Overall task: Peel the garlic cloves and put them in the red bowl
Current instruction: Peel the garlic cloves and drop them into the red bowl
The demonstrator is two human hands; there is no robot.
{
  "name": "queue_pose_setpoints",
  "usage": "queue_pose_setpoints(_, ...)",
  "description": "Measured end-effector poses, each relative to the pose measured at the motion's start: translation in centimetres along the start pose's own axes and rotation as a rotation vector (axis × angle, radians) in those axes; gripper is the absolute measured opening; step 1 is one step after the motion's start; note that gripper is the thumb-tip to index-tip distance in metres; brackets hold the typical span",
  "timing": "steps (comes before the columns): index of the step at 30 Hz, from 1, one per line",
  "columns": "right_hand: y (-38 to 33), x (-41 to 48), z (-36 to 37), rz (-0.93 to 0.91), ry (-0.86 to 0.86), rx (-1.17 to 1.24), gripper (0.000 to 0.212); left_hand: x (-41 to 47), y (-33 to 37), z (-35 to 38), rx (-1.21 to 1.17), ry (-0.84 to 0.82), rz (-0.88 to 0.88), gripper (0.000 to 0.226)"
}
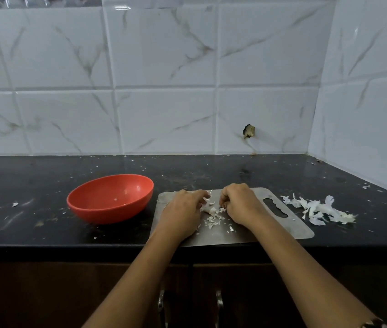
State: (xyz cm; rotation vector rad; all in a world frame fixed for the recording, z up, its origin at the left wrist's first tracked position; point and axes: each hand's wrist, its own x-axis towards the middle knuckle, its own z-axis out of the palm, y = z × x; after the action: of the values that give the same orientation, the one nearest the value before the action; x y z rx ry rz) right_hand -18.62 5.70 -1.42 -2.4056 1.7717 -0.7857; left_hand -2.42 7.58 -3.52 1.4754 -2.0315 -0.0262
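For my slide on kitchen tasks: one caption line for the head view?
Both hands, left hand and right hand, work garlic over a steel cutting board, red bowl alongside.

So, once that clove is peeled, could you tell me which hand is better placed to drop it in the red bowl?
Probably the left. The left hand holds the garlic and is the hand nearer the red bowl, which sits left of the board. The right hand would have to cross over it.

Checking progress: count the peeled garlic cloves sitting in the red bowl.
0. The red bowl holds only a few tiny white flecks, no whole clove. Garlic is between the hands on the board; the fingers may hide more.
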Motion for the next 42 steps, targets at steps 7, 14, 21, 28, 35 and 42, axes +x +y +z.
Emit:
queue_pose_setpoints(7,-1.9,1.3,-1.6,-0.013,-0.143,-0.179,0.023,-0.3,0.2,-0.1,0.068,0.061,0.036,0.032)
queue_pose_setpoints(14,-1.8,2.2,-1.3,0.034,-0.150,-0.174,0.025,-0.6,0.7,-0.4,0.108,0.125,0.043,0.027)
queue_pose_setpoints(21,0.5,-0.6,0.6,0.183,0.133,0.623,0.009,-0.6,1.1,-0.8,0.095,0.163,0.029,0.025)
queue_pose_setpoints(28,-0.7,-1.5,1.0,0.086,0.074,0.841,0.012,-0.9,1.1,-1.0,0.141,0.229,0.066,0.028)
queue_pose_setpoints(35,-0.9,-1.7,0.9,0.039,0.082,0.858,0.011,-1.1,1.2,-0.9,0.126,0.262,0.115,0.022)
queue_pose_setpoints(42,-1.0,-1.8,1.0,-0.025,0.060,0.737,0.020,-1.2,1.4,-0.8,0.131,0.278,0.095,0.018)
